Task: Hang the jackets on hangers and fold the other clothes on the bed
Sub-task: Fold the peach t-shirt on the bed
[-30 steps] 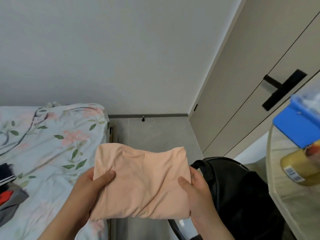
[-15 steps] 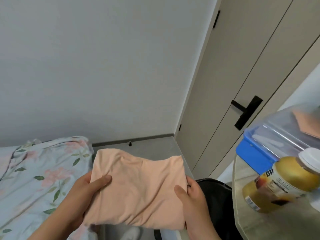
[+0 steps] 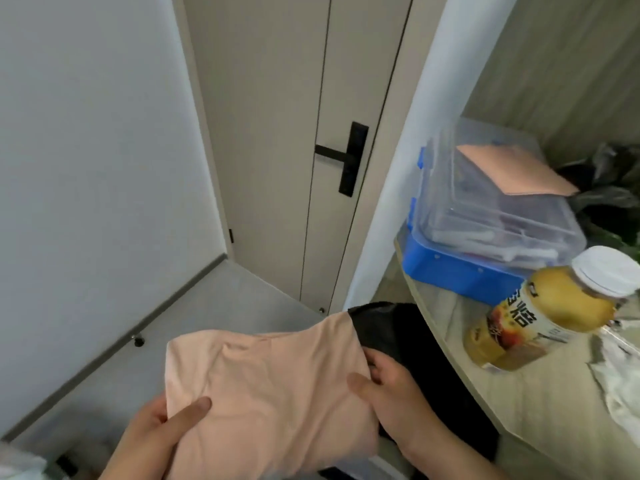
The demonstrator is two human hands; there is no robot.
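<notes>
Two hands hold the folded peach garment between them: left hand and right hand each pinching a side edge.

Table edge, bottle and blue box crowd the right; floor toward door lies open.
</notes>
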